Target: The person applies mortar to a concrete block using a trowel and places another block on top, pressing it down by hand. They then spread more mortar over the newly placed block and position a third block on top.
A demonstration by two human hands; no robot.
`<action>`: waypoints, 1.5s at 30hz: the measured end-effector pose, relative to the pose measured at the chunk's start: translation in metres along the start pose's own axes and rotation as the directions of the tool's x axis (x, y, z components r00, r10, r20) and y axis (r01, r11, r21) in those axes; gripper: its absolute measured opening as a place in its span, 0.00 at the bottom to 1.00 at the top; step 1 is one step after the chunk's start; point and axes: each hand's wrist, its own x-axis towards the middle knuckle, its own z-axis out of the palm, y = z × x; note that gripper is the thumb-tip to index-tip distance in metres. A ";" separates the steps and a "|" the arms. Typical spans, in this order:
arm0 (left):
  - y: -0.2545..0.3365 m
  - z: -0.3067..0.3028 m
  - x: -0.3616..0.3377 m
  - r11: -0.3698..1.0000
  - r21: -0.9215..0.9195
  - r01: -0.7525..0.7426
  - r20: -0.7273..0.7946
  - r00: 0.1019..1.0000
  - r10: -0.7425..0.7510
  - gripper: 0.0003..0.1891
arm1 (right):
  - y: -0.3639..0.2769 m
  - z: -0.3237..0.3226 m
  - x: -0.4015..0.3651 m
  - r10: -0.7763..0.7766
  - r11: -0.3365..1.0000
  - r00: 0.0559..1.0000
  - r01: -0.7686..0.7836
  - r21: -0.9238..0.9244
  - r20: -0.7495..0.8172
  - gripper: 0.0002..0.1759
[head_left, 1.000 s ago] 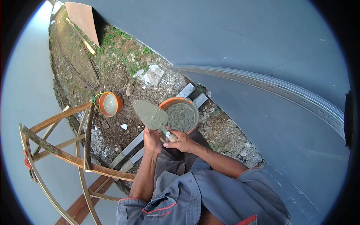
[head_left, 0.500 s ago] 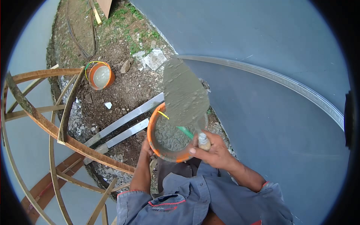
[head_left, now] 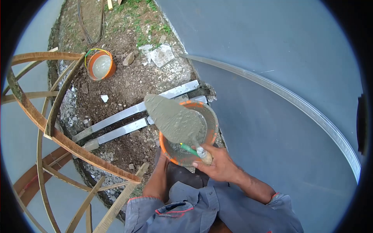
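Note:
My right hand (head_left: 218,164) is closed around the handle of a trowel (head_left: 173,119). Grey wet mortar coats the trowel's broad blade, which points up and to the left over an orange bucket (head_left: 213,116). Against the lower left side of that bucket is my left hand (head_left: 163,154), gripping it; most of its fingers are hidden. More mortar shows inside, partly covered by the blade. A green and yellow handle (head_left: 188,148) crosses the bucket's near side, beside the trowel handle.
Two metal profiles (head_left: 128,113) lie on the soil behind the bucket. A second orange bucket (head_left: 112,71) with greyish contents stands farther off. Wooden framing (head_left: 77,145) rises at left, and a grey wall (head_left: 264,128) with a metal strip (head_left: 291,98) runs along the right.
The trowel has swung left and lower, from pointing mostly upward to slanting over the bucket's left rim. My left hand stays on the bucket. The camera view has shifted slightly.

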 end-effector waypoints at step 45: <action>-0.146 0.114 0.115 0.967 -0.249 0.045 -0.449 0.880 -0.157 0.25 | 0.252 -0.075 0.160 0.101 0.917 0.992 -0.061 -0.395 0.080 0.27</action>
